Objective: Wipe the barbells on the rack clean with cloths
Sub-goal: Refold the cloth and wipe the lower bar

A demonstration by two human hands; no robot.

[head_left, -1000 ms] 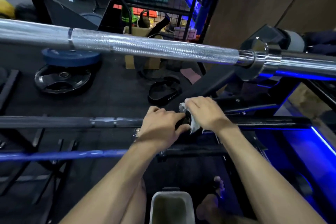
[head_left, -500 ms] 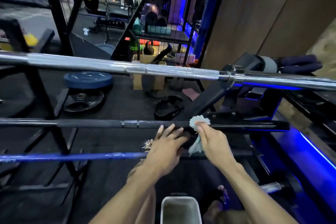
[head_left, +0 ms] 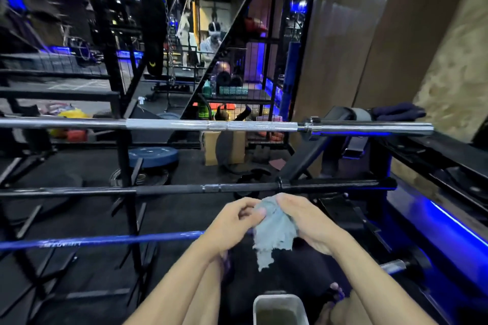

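A pale grey cloth [head_left: 276, 232] hangs between my two hands, just in front of and below the black barbell [head_left: 184, 188]. My left hand [head_left: 232, 221] pinches the cloth's upper left edge with thumb and fingers. My right hand [head_left: 306, 221] grips its upper right part. Neither hand touches a bar. A chrome barbell [head_left: 169, 124] lies across the rack higher up, with its sleeve running off to the right. A blue-lit bar [head_left: 105, 240] crosses lower left and passes behind my left hand.
Black rack uprights [head_left: 124, 166] and struts stand left of centre. Weight plates [head_left: 151, 157] lie on the dark floor behind. A pale container [head_left: 280, 307] sits at the bottom edge beside my feet. A blue-lit frame [head_left: 449, 219] runs along the right. Shelving with gear stands behind.
Both hands have come off the black barbell and drawn back toward me with the cloth. The left hand, which lay flat on the bar, now pinches the cloth. The view has tilted up.
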